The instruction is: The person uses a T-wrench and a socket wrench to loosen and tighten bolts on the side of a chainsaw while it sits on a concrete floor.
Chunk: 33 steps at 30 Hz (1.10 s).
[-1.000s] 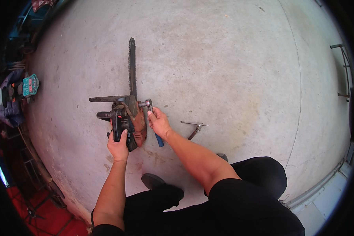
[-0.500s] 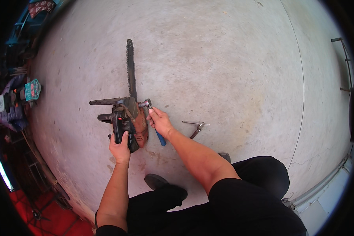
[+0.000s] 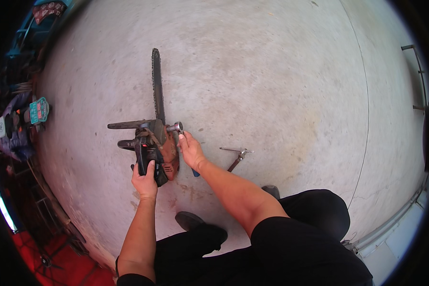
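A chainsaw (image 3: 168,151) with an orange and black body lies on the concrete floor, its bar and chain (image 3: 158,86) stretching away from me. My left hand (image 3: 145,181) is closed round the black rear part of the saw. My right hand (image 3: 190,148) grips a socket wrench (image 3: 178,126) close to its round metal head. The socket end meets the right side of the saw's body; the exact fit is too small to make out. Below my right palm shows a blue handle end (image 3: 196,173), apparently the wrench's, with its middle hidden by the hand.
A T-shaped metal tool (image 3: 240,155) lies on the floor right of my right hand. My shoes (image 3: 189,220) are close to the saw. At far left stands a vehicle with a green plate (image 3: 39,110); a metal rack (image 3: 418,71) is at far right.
My right hand and the wrench have shifted slightly, and less of the blue handle end shows below the palm. The left hand keeps its hold on the saw.
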Each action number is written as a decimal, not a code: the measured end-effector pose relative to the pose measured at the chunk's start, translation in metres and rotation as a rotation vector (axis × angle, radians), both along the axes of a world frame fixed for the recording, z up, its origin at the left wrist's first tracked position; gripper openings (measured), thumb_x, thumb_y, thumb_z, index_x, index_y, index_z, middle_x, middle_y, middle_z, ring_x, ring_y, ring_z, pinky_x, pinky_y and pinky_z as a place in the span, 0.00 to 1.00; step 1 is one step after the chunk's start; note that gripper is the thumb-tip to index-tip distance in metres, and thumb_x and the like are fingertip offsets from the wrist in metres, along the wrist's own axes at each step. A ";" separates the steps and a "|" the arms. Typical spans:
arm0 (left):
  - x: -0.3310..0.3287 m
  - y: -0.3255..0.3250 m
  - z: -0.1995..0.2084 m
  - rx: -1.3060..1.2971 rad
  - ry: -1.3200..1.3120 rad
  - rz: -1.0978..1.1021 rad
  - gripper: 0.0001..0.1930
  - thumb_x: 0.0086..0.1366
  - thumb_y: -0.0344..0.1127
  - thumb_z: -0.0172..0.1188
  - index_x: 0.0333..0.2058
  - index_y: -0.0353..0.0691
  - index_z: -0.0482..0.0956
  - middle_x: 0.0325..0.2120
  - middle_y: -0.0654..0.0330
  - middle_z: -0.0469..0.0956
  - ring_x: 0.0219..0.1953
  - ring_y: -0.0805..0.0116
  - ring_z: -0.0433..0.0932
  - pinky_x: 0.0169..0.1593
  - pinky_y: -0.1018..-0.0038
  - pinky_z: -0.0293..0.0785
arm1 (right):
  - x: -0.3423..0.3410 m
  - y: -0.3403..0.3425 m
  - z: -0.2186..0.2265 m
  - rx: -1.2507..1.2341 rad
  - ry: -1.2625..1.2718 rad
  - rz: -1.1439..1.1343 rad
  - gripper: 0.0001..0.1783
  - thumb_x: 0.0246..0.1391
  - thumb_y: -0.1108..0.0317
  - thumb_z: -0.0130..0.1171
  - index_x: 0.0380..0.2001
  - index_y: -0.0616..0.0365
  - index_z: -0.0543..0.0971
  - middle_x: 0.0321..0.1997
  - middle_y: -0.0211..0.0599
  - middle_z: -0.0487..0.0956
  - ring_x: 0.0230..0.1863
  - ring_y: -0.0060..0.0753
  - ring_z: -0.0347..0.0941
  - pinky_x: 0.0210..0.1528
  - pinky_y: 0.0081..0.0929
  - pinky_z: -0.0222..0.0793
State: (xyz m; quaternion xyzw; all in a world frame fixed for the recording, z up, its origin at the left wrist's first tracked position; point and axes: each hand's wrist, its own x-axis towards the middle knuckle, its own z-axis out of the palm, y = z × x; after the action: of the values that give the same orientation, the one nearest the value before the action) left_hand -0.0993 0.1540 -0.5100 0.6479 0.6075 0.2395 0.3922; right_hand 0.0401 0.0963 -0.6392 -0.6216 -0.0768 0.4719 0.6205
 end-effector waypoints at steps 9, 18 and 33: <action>-0.005 0.001 -0.001 0.014 0.031 -0.004 0.10 0.66 0.35 0.71 0.39 0.35 0.83 0.30 0.70 0.80 0.31 0.82 0.73 0.38 0.80 0.72 | 0.014 -0.003 0.018 0.023 0.326 0.025 0.25 0.73 0.54 0.51 0.63 0.61 0.72 0.29 0.33 0.79 0.27 0.22 0.71 0.31 0.25 0.70; 0.007 -0.002 0.005 0.023 0.031 -0.013 0.10 0.65 0.34 0.71 0.39 0.35 0.83 0.31 0.69 0.80 0.31 0.81 0.73 0.39 0.80 0.72 | 0.019 -0.005 0.009 0.218 0.533 0.022 0.25 0.74 0.57 0.52 0.69 0.52 0.67 0.37 0.28 0.76 0.27 0.19 0.70 0.29 0.19 0.67; -0.008 0.003 -0.004 0.036 0.065 -0.024 0.15 0.64 0.33 0.71 0.45 0.31 0.82 0.35 0.65 0.83 0.34 0.79 0.77 0.42 0.79 0.76 | 0.029 0.003 0.024 0.084 0.375 0.030 0.33 0.71 0.54 0.56 0.74 0.51 0.63 0.27 0.31 0.74 0.24 0.21 0.70 0.26 0.26 0.69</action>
State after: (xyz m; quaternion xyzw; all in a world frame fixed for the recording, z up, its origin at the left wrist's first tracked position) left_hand -0.1077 0.1574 -0.5136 0.6693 0.6078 0.2246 0.3636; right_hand 0.0688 0.0992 -0.6151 -0.4951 0.0113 0.5853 0.6420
